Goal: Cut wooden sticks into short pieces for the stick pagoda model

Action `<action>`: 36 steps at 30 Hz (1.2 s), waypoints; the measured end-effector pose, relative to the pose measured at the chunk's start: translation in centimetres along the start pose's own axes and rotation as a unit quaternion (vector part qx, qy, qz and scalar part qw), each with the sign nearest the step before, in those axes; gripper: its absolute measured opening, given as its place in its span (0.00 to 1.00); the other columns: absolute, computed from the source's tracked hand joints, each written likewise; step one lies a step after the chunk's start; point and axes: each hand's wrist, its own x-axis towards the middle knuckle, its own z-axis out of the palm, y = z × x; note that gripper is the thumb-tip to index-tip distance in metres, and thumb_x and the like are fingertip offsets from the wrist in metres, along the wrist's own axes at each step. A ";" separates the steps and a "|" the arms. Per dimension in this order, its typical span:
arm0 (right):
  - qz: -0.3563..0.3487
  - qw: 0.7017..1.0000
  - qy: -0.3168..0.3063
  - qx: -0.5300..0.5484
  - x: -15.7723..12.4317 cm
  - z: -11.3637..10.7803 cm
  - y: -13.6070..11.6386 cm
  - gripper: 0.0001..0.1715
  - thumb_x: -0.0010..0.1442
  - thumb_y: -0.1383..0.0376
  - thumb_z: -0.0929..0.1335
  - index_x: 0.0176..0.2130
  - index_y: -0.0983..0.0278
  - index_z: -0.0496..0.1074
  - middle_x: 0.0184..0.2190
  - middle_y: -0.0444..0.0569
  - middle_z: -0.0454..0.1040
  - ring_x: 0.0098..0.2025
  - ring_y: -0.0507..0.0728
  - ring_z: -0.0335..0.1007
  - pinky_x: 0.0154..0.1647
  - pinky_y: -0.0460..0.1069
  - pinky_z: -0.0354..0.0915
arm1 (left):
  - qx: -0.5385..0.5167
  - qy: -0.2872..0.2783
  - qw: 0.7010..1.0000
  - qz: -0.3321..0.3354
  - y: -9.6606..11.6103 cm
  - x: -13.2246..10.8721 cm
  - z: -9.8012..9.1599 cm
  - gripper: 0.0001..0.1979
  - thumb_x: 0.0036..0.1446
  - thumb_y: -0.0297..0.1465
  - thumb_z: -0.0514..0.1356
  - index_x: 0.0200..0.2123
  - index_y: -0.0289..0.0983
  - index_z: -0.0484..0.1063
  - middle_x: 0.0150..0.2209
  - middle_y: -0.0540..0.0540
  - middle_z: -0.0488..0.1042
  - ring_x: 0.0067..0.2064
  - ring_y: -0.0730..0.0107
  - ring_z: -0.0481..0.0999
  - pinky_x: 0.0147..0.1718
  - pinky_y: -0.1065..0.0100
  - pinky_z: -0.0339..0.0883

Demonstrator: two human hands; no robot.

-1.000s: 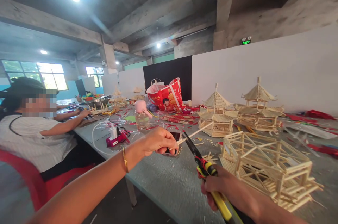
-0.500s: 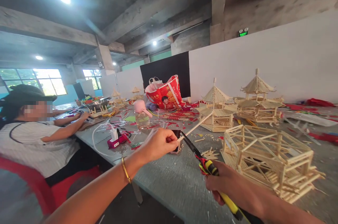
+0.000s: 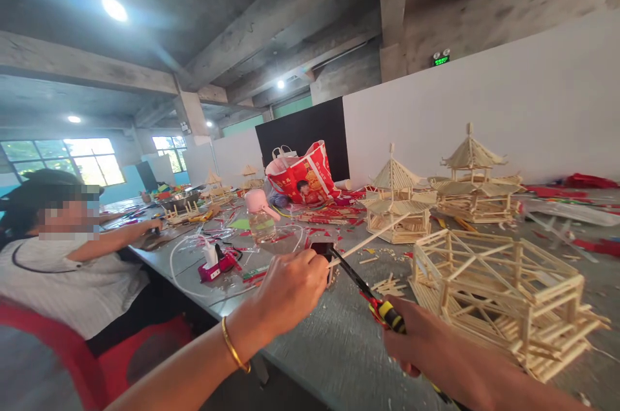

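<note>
My left hand (image 3: 298, 282), with a gold bangle at the wrist, pinches one end of a thin wooden stick (image 3: 371, 238). The stick slants up to the right, its far end in front of a small pagoda model (image 3: 396, 204). Wrapped around the yellow-and-black handle of a hand cutter (image 3: 387, 315) is my right hand (image 3: 411, 340). The cutter's dark jaws reach to the stick close to my left fingertips; whether they bite into it I cannot tell. A dark phone-like object (image 3: 322, 248) lies partly hidden behind my left hand. Right of the cutter stands an open stick frame (image 3: 498, 295).
Another pagoda model (image 3: 472, 181) stands at the back right. Short stick pieces (image 3: 390, 285) lie beside the frame. Further left are a pink-lidded bottle (image 3: 261, 214), a power strip (image 3: 216, 263) with a white cable and a red bag (image 3: 305, 175). A co-worker (image 3: 62, 256) sits at left.
The stick's held end and the cutter's jaws have come closer together. My left hand has turned, its back now more toward me. The co-worker's arm has shifted, and the view has moved slightly.
</note>
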 end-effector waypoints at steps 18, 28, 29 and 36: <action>-0.020 0.999 0.045 -0.010 1.3 0.9 0.9 0.07 0.49 0.73 0.59 0.31 0.68 0.62 0.23 0.46 0.66 0.25 0.50 0.61 0.24 0.43 0.53 | 0.101 -0.041 0.989 0.102 0.4 1.1 0.0 0.10 0.53 0.20 0.45 0.28 0.33 0.65 0.25 0.45 0.65 0.24 0.70 0.65 0.21 0.70 0.59; 0.027 0.975 -0.069 0.212 2.0 0.4 2.6 0.11 0.40 0.65 0.60 0.29 0.65 0.57 0.12 0.42 0.62 0.15 0.50 0.58 0.15 0.42 0.54 | -0.375 -0.201 0.888 -0.175 -1.7 3.4 0.8 0.10 0.51 0.33 0.52 0.25 0.33 0.68 0.20 0.51 0.69 0.18 0.81 0.64 0.17 0.77 0.56; 0.029 0.973 -0.068 0.219 1.9 0.4 2.6 0.11 0.39 0.65 0.59 0.29 0.65 0.58 0.12 0.42 0.62 0.15 0.50 0.57 0.15 0.42 0.53 | -0.421 -0.220 0.857 -0.199 -1.8 3.5 0.8 0.10 0.50 0.34 0.53 0.25 0.33 0.68 0.21 0.51 0.69 0.17 0.82 0.63 0.15 0.77 0.55; 0.009 0.976 -0.033 0.215 2.2 1.0 2.9 0.12 0.38 0.65 0.58 0.29 0.64 0.57 0.11 0.38 0.58 0.14 0.48 0.53 0.13 0.42 0.53 | -0.469 -0.214 0.827 -0.222 -1.9 3.8 1.5 0.12 0.48 0.36 0.55 0.25 0.32 0.69 0.20 0.50 0.69 0.15 0.82 0.62 0.13 0.78 0.53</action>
